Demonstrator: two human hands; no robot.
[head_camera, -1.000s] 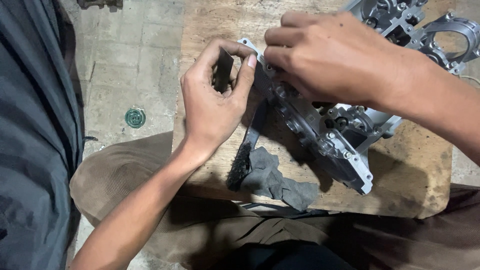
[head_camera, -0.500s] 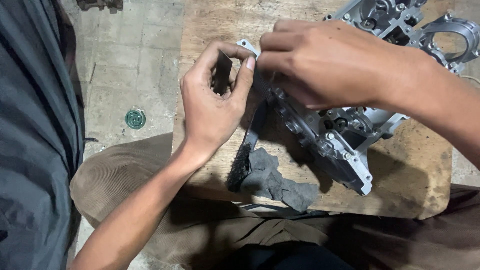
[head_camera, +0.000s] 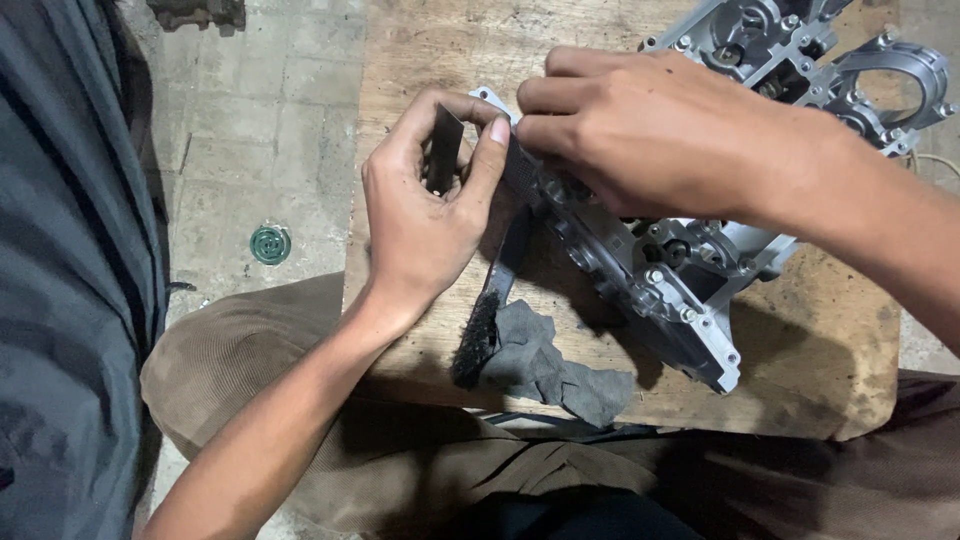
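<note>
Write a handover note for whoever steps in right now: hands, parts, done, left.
Left hand: pinches a thin dark strip between thumb and fingers, at the casing's near corner.
Right hand: lies on the metal casing, fingers curled at the same corner; what its grip holds is hidden.
Casing lies on the wooden board. A wire brush and grey rag lie on the board beside it. A green round cap is on the floor.
Done: cannot tell.
Left: the work at that corner looks unfinished.
</note>
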